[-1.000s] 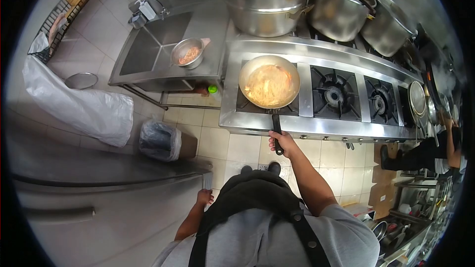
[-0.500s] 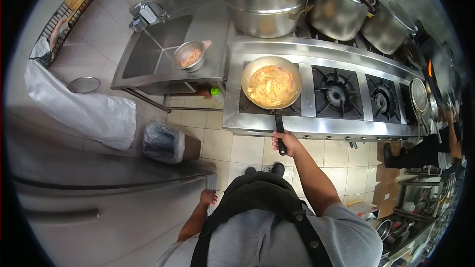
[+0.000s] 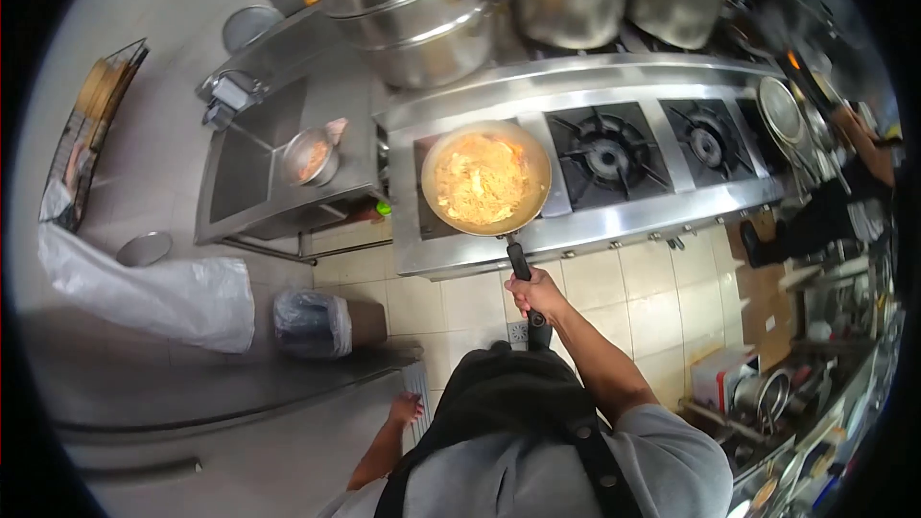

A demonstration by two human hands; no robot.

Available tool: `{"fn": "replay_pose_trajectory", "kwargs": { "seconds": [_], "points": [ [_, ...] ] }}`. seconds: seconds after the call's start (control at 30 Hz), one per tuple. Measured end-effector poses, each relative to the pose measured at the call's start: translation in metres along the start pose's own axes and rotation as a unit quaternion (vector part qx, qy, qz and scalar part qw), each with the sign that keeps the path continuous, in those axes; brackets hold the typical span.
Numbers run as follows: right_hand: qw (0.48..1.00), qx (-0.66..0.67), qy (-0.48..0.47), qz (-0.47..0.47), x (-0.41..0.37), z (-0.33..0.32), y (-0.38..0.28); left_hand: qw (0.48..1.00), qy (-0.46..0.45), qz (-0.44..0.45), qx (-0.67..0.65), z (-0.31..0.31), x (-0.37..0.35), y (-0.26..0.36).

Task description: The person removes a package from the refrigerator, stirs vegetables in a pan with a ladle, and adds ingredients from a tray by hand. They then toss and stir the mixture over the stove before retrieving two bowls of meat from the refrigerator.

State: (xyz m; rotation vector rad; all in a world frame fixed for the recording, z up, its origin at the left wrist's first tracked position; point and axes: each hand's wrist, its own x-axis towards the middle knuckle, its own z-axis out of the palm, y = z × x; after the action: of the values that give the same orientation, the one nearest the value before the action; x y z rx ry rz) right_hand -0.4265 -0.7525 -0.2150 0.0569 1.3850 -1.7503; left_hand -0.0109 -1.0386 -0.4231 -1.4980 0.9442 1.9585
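Observation:
The black handle of a frying pan [image 3: 430,194] is gripped in my right hand [image 3: 537,294], fingers wrapped round it. Yellow-orange food in thin strands [image 3: 484,182] fills the pan's middle. The pan lies over the left burner of the steel stove [image 3: 633,206], nearly covering it. Down at my side, beside the steel cabinet's edge, hangs my left hand [image 3: 407,410]. It holds nothing, and its fingers are loosely bent and slightly apart.
Large pots [image 3: 566,0] stand along the stove's back. Left of it is a sink counter with a metal bowl [image 3: 312,156] of pinkish food. A lined bin [image 3: 312,323] stands on the floor. A co-worker's arm [image 3: 863,149] and dark-clothed leg show at right.
My view has turned and shifted, so the stove and pots appear further left. The pan sits a little closer to me and looks larger. My right hand still grips its handle.

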Motion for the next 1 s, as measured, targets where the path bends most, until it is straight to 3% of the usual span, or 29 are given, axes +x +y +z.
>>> {"fn": "replay_pose_trajectory", "kwargs": {
  "seconds": [0.03, 0.13, 0.17, 0.2, 0.27, 0.3, 0.37, 0.4, 0.47, 0.57, 0.63, 0.67, 0.7, 0.83, 1.0],
  "points": [
    [1.000, 0.013, 0.001, -0.006, -0.019, -0.003, 0.002, 0.963, 0.117, 0.031, 0.243, 0.028, -0.020, 0.015],
    [0.999, 0.011, 0.029, -0.043, -0.088, -0.007, -0.005, 0.960, 0.130, 0.037, 0.245, 0.015, -0.005, 0.028],
    [0.998, 0.024, 0.048, -0.038, -0.113, -0.008, -0.005, 0.976, 0.059, -0.042, 0.207, -0.007, 0.013, 0.035],
    [0.996, 0.033, 0.068, -0.046, -0.134, -0.008, -0.003, 0.971, 0.051, -0.044, 0.229, -0.004, 0.007, 0.041],
    [0.990, 0.061, 0.109, -0.072, -0.174, -0.008, 0.001, 0.947, 0.076, 0.074, 0.304, 0.011, -0.010, 0.038],
    [0.987, 0.050, 0.125, -0.084, -0.187, -0.004, -0.005, 0.943, 0.061, 0.070, 0.321, 0.016, -0.010, 0.034],
    [0.978, 0.058, 0.172, -0.105, -0.204, 0.001, -0.002, 0.832, -0.048, 0.234, 0.500, -0.005, 0.008, 0.023],
    [0.972, 0.068, 0.188, -0.120, -0.214, 0.000, 0.001, 0.826, -0.060, 0.237, 0.508, -0.004, 0.021, 0.033],
    [0.967, 0.068, 0.219, -0.116, -0.249, 0.003, 0.010, 0.642, -0.111, 0.264, 0.711, -0.013, 0.045, 0.062],
    [0.956, 0.064, 0.268, -0.103, -0.296, -0.002, 0.029, 0.311, -0.153, 0.282, 0.894, -0.001, 0.077, 0.058],
    [0.952, 0.052, 0.287, -0.090, -0.312, -0.001, 0.038, 0.619, -0.118, 0.326, 0.705, 0.004, 0.086, 0.041],
    [0.951, 0.049, 0.294, -0.081, -0.315, 0.000, 0.040, 0.607, -0.090, 0.282, 0.737, 0.020, 0.074, 0.046],
    [0.958, 0.036, 0.275, -0.073, -0.316, -0.001, 0.047, 0.848, 0.039, 0.164, 0.503, 0.077, -0.002, 0.051],
    [0.965, 0.053, 0.251, -0.062, -0.303, -0.003, 0.058, 0.901, 0.023, 0.185, 0.392, 0.099, -0.026, 0.030],
    [0.984, 0.060, 0.159, -0.052, -0.244, 0.007, 0.057, 0.885, 0.007, 0.170, 0.434, 0.058, -0.051, 0.007]
  ]
}}
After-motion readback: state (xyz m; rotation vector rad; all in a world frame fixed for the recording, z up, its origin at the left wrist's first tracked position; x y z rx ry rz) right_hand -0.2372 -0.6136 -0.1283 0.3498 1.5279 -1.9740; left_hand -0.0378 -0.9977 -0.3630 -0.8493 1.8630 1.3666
